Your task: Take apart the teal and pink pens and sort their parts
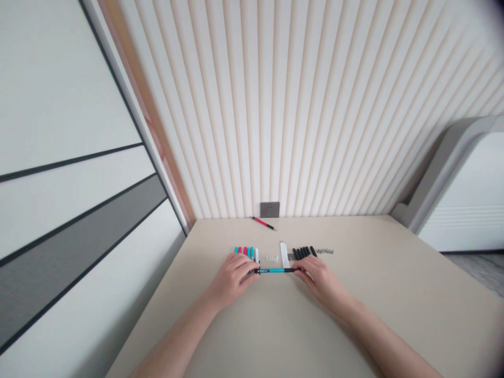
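A blue and black pen (pixel 274 270) is held level between my two hands, just above the table. My left hand (pixel 235 274) pinches its left end, and my right hand (pixel 316 274) pinches the black right end. Behind my left hand stands a row of blue and pink pen barrels (pixel 244 250), partly covered by the fingers. White thin refills (pixel 284 253) lie in the middle, with small white pieces (pixel 271 258) left of them. Close behind my right hand are several black pen grips (pixel 303 252) and small dark springs (pixel 325 251).
A pink and black pen (pixel 263 223) lies near the back edge of the beige table (pixel 268 325). Behind it rises a ribbed wall with a dark socket (pixel 270 209). A white cabinet (pixel 79 262) borders the left side, and a pale headboard-like piece (pixel 464 178) stands at right.
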Demonstrator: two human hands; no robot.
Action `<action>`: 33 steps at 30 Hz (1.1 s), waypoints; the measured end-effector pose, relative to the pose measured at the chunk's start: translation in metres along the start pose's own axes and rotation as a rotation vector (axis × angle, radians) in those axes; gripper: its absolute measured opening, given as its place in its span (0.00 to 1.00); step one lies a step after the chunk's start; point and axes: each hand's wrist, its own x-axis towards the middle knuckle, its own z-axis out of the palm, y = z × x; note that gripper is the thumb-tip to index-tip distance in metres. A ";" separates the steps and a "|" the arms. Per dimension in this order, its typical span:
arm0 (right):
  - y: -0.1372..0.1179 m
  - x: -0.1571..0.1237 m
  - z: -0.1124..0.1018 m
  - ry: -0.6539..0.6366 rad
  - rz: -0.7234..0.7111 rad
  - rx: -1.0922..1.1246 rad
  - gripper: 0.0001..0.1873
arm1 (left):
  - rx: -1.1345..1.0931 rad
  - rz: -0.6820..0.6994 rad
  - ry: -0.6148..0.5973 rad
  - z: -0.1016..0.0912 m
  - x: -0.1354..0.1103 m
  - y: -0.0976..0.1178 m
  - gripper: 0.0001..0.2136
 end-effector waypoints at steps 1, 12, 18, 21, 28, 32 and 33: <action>-0.001 0.000 0.000 0.000 -0.005 0.005 0.11 | 0.003 0.013 0.006 0.000 0.000 0.000 0.07; 0.002 0.000 0.006 0.061 0.053 0.099 0.10 | 0.035 -0.001 -0.006 -0.001 0.001 0.000 0.07; -0.002 0.001 0.006 0.057 0.104 0.171 0.14 | 0.012 0.028 0.091 -0.004 0.003 0.001 0.05; -0.005 0.001 0.006 0.022 0.136 0.222 0.17 | 0.005 0.047 0.134 -0.006 0.003 0.003 0.06; -0.004 0.001 0.006 -0.031 0.140 0.184 0.20 | 0.001 0.057 0.136 -0.005 0.003 0.003 0.05; 0.000 0.001 0.006 -0.007 0.142 0.190 0.20 | -0.005 0.046 0.095 -0.003 0.002 0.002 0.04; 0.000 0.001 0.006 -0.002 0.138 0.186 0.20 | -0.003 0.044 0.085 -0.003 0.002 0.002 0.04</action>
